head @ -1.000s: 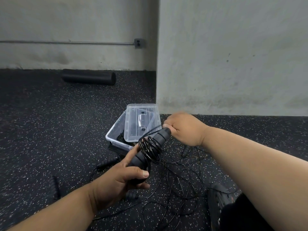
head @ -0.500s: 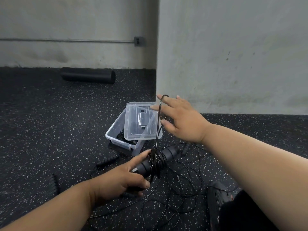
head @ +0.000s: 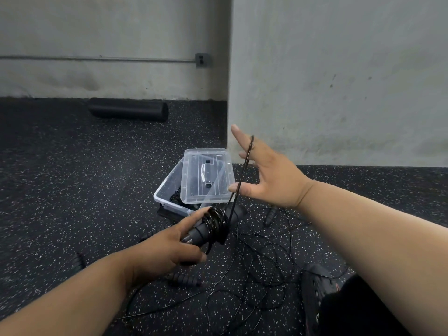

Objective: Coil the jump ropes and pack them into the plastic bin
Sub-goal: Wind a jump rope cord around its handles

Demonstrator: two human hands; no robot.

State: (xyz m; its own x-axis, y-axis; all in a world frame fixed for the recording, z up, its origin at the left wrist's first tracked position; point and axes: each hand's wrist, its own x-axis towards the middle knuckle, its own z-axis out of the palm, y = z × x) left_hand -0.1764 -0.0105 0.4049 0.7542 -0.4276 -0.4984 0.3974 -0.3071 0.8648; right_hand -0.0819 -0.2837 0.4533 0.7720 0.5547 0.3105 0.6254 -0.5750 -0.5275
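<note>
Roughly, left to right: one foam roller (head: 128, 109) by far wall. Loose handles on floor, about four visible, one (head: 78, 261) at left half-blurred. Left hand (head: 164, 248) grips jump-rope handles (head: 213, 225), cord wound round them; long axis runs low-left to up-right, toward bin. One plastic bin (head: 167, 190) on floor, lid (head: 207, 175) askew on top, contents unclear. Right hand (head: 269, 175) fingers spread, cord loop (head: 243, 170) hooked over them. Tangled cord (head: 257, 270) count unclear. Shoe (head: 317, 284) cut off.
</note>
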